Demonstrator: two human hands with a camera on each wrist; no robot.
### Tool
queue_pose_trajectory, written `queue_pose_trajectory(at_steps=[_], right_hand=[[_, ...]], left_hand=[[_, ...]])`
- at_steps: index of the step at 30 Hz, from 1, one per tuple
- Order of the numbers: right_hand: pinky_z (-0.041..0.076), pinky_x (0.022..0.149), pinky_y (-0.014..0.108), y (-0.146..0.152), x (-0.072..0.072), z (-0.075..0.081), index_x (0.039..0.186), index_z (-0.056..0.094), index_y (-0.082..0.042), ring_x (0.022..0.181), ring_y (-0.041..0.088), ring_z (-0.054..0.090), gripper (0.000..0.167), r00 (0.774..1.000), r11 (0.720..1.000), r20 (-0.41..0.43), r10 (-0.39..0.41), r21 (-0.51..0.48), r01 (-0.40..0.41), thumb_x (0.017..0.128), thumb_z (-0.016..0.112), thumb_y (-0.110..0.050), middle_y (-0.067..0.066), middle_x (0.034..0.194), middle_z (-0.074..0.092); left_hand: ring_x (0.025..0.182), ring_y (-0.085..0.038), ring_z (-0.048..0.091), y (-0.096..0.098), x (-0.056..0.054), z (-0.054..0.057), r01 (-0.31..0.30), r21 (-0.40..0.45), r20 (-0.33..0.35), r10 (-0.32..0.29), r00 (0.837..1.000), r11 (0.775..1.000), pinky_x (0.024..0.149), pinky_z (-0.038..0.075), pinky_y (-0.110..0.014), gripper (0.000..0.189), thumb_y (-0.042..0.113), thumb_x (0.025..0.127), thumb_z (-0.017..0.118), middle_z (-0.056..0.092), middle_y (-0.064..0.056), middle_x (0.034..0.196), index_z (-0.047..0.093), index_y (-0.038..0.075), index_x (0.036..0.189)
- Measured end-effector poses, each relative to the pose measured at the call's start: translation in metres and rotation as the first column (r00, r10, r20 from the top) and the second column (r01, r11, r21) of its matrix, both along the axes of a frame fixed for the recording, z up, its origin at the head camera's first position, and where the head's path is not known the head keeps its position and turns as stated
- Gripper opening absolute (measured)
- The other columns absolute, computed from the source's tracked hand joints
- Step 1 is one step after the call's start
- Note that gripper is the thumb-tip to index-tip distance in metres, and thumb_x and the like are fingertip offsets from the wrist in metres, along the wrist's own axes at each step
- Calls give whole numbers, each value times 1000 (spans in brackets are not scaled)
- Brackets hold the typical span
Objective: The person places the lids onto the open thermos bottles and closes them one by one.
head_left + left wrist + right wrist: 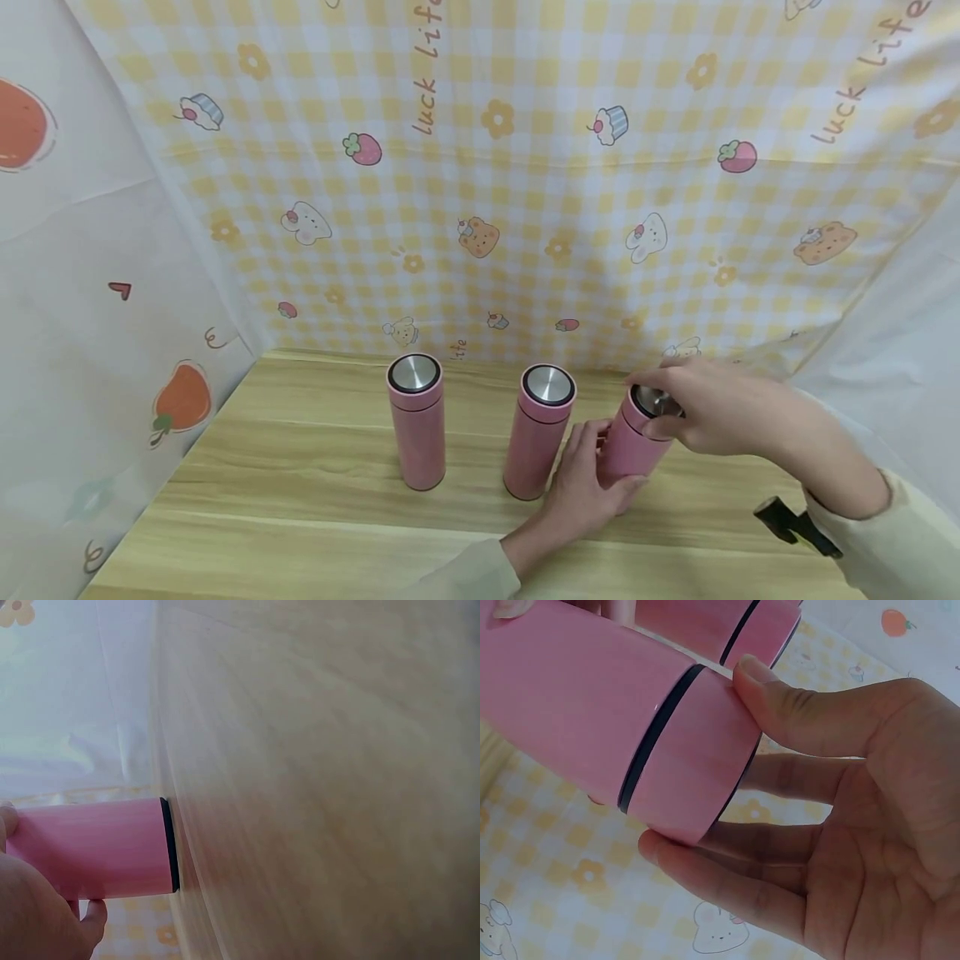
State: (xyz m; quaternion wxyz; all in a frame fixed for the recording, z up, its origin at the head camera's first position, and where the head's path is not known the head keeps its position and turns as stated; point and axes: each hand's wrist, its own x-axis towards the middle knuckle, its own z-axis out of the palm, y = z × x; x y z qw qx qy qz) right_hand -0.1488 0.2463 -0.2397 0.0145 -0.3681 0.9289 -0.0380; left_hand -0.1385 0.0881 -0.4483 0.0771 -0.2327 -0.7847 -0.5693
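Note:
Three pink thermos flasks with steel-topped lids are in the head view. My left hand (581, 492) grips the body of the rightmost thermos (630, 450), its fingers passing between that one and the middle thermos (531, 450). In the left wrist view the black base (171, 844) of the held thermos is right at the tabletop. On top, my right hand (720, 408) holds the pink lid (694, 754), thumb on one side and fingers on the other. A black ring (660, 739) marks the seam between lid and body. Further left stands the third thermos (420, 442), upright and untouched.
The wood-grain table (300, 467) meets a yellow checked cloth (420, 208) hanging behind the flasks. A white printed cloth (90, 333) hangs on the left side. A black strap-like piece (795, 527) shows by the right sleeve (885, 533).

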Motion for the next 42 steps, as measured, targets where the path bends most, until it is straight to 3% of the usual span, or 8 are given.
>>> queue_pose_trajectory(at_steps=[10,20,28,31,33,35,38,42], right_hand=[[35,47,27,-3,1,-5,105,66,-13,59,8,41,26,996,999,-75,-40,34,43,87,82,-25,-8,74,47],[36,48,26,-1,0,-9,99,64,-12,57,7,41,32,992,1000,-122,-19,17,21,90,78,-38,-10,72,46],[40,53,26,7,-2,-12,107,65,-6,60,5,41,44,994,1000,-107,-11,-6,11,91,75,-46,-6,79,46],[49,60,31,12,-3,-12,119,66,-3,69,8,52,55,996,1000,-92,4,-14,-5,89,76,-49,-3,91,57],[56,72,39,18,-5,-12,130,63,-4,86,16,63,61,995,997,-80,60,-35,-63,88,78,-46,2,107,64],[56,84,43,24,-8,-12,140,58,-10,107,24,63,66,990,988,-49,134,-66,-137,87,80,-43,5,126,64],[51,98,36,34,-12,-10,147,53,-18,128,25,54,68,970,961,0,243,-133,-241,87,82,-34,1,144,55],[43,103,22,39,-17,-7,146,55,-22,133,20,49,64,946,931,63,319,-209,-300,88,82,-26,-1,146,52]], left_hand=[[114,-8,51,-1,0,-1,4,0,-19,-4,1000,1000,91,50,-25,66,38,90,79,47,6,127,45,20,144],[116,-8,50,-1,1,0,8,-16,5,-8,1000,1000,93,49,-26,66,37,91,79,46,7,128,44,21,144],[117,-8,49,-2,1,0,13,-35,0,-13,1000,999,95,49,-28,64,38,92,77,45,7,129,43,21,144],[118,-8,49,-2,1,1,17,-35,1,-17,1000,999,96,48,-29,64,38,92,77,45,7,129,43,22,143],[118,-8,49,-2,1,1,17,-35,1,-17,1000,999,96,48,-28,65,37,92,78,45,7,130,43,21,144],[118,-8,49,-1,1,1,19,-34,1,-19,1000,999,95,49,-27,66,35,92,78,45,7,130,42,20,145],[117,-8,50,-1,1,1,16,-37,2,-16,1000,999,94,49,-26,68,35,92,78,46,6,130,42,18,146],[117,-9,50,-2,1,1,8,-42,-8,-9,1000,999,94,49,-27,68,38,91,78,46,6,130,42,19,146]])
